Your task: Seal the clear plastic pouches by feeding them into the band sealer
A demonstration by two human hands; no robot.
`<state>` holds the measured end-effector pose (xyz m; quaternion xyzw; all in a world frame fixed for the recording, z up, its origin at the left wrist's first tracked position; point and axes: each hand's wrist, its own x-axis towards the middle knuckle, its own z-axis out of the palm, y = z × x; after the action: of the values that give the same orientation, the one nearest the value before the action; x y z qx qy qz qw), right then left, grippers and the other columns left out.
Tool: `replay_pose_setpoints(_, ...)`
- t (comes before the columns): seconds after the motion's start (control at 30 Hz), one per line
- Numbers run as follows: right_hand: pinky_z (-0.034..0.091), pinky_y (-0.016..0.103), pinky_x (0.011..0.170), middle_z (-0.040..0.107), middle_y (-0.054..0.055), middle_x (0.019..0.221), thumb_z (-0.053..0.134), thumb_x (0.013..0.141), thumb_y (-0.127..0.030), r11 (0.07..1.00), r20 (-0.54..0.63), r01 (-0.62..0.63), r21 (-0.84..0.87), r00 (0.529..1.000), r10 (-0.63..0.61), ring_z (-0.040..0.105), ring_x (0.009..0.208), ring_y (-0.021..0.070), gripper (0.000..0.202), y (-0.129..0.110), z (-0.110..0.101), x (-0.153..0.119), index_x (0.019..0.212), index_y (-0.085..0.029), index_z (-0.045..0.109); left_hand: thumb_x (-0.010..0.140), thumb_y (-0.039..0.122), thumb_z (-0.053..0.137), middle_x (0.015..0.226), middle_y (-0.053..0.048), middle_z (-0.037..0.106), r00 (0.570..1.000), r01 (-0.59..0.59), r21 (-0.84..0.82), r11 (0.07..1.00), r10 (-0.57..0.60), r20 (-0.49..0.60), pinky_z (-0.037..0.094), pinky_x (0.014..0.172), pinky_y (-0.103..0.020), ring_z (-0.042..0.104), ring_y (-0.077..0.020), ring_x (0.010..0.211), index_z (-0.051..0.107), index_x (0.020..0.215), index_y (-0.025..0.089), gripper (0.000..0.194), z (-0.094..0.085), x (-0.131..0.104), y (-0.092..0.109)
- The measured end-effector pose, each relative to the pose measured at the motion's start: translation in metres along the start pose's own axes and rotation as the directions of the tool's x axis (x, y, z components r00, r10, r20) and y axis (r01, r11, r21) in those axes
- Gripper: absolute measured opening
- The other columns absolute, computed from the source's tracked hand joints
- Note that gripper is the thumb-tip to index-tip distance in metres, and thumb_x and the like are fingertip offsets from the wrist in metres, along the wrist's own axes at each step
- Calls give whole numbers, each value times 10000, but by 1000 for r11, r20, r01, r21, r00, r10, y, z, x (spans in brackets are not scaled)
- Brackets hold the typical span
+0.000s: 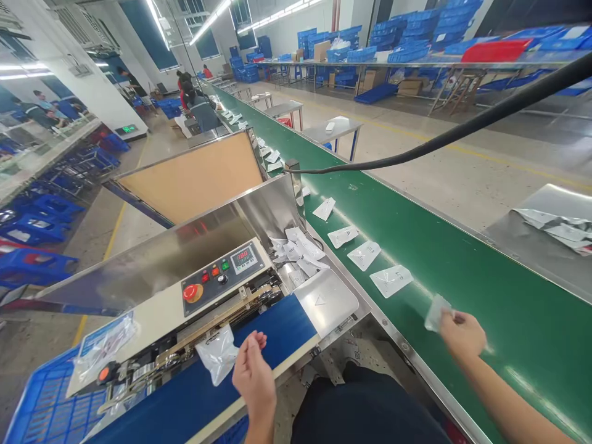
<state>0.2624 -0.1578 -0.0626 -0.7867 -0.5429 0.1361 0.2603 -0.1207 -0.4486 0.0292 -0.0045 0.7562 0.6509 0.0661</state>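
Packet point(435, 312) pinched in right hand point(462, 335), nearby packets' point(391, 281) small print unreadable.

The room is evenly bright, lit by white tube lights point(210, 21) toward eleven o'clock. Pale glare streaks the green belt point(444, 246) at four o'clock, and the steel plate point(326, 302) shines softly. Edges look stretched, with blur on the blue stools point(37, 228) at nine o'clock. Far workers point(189, 92) near eleven o'clock lack fine detail.
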Motion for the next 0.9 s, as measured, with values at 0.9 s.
replay_pose_setpoints(0.9, 449, 292, 574, 704, 38, 625, 662, 803, -470, 847, 658, 0, 531, 630, -413, 608, 598, 200, 325, -240, 54, -166, 596, -220, 650, 841, 625, 720, 562, 17, 545, 929, 232, 54, 971, -238, 285, 386, 523, -265, 473, -151, 543, 724, 680, 169, 483, 96, 3, -16)
